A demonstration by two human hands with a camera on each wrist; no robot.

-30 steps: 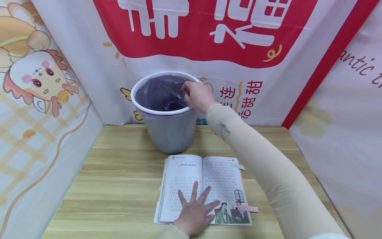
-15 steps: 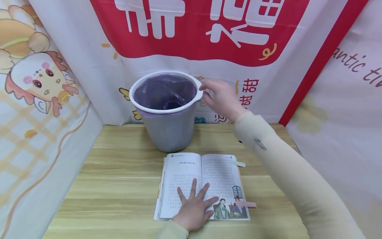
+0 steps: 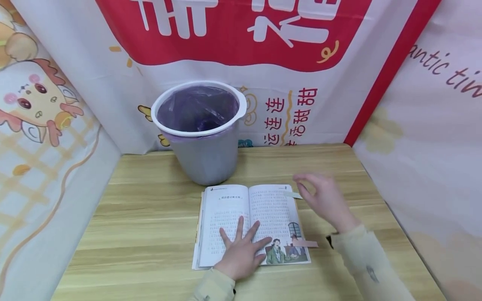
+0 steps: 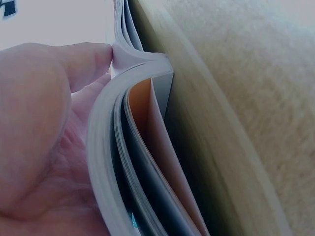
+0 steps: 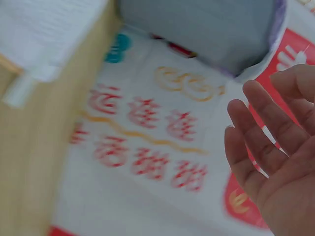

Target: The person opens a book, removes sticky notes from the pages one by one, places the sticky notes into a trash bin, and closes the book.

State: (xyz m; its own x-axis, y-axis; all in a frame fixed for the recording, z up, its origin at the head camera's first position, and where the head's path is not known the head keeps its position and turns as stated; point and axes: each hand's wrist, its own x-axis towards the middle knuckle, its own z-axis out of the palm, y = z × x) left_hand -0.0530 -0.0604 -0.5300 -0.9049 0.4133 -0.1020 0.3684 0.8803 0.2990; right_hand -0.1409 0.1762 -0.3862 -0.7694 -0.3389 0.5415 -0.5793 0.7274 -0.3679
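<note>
An open book (image 3: 269,209) lies on the wooden table, with printed text and a coloured picture at the lower right. My left hand (image 3: 241,255) rests on it with fingers spread, pressing both pages near the fold; in the left wrist view its thumb touches the book's spine end (image 4: 142,64). A pale green tab (image 3: 293,195) and a pink tab (image 3: 306,243) stick out of the right page edge. My right hand (image 3: 327,198) is in the air right of the book, fingers loosely bent and holding nothing; the right wrist view shows its palm (image 5: 290,182) bare.
Behind the book stands a grey bin (image 3: 205,159) with a white rim and a purple liner bag (image 3: 188,110). Printed cloth hangs at the back (image 3: 226,71) and on both sides of the wooden table (image 3: 143,234).
My right hand has left the bin's rim and come back toward the right side of the book. My left hand stays on the pages. The head view has shifted slightly.
</note>
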